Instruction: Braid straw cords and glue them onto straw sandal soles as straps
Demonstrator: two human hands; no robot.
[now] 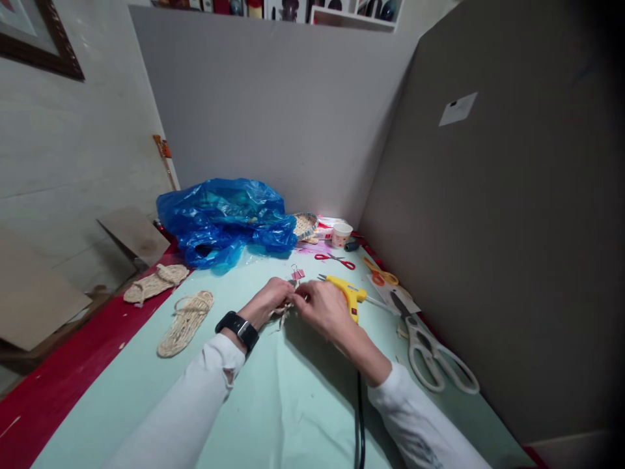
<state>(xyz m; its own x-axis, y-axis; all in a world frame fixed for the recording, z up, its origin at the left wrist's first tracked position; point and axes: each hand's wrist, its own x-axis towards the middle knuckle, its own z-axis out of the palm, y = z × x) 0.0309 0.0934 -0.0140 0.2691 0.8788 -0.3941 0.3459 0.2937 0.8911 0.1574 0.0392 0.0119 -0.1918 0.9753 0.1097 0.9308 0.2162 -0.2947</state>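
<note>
My left hand (271, 298), with a dark watch on its wrist, and my right hand (326, 306) meet over the middle of the table. Both are closed, with fingertips pinched on a small braid of pale straw strands (282, 315); the fingers hide most of it. Just beyond them a pink binder clip (297, 273) sits at the far end of the strands. Close beside my right hand lies a yellow glue gun (347, 290), partly covered by that hand. Two woven straw sandals, a nearer one (184, 326) and a farther one (156, 284), lie to the left.
A crumpled blue plastic bag (224, 218) fills the back left. Behind are a woven basket (305, 225), a paper cup (341, 234) and red scissors (335, 260). Orange scissors (381, 272) and large white-handled scissors (430, 352) lie right, beside a grey panel (498, 215). A black cable (360, 417) runs toward me.
</note>
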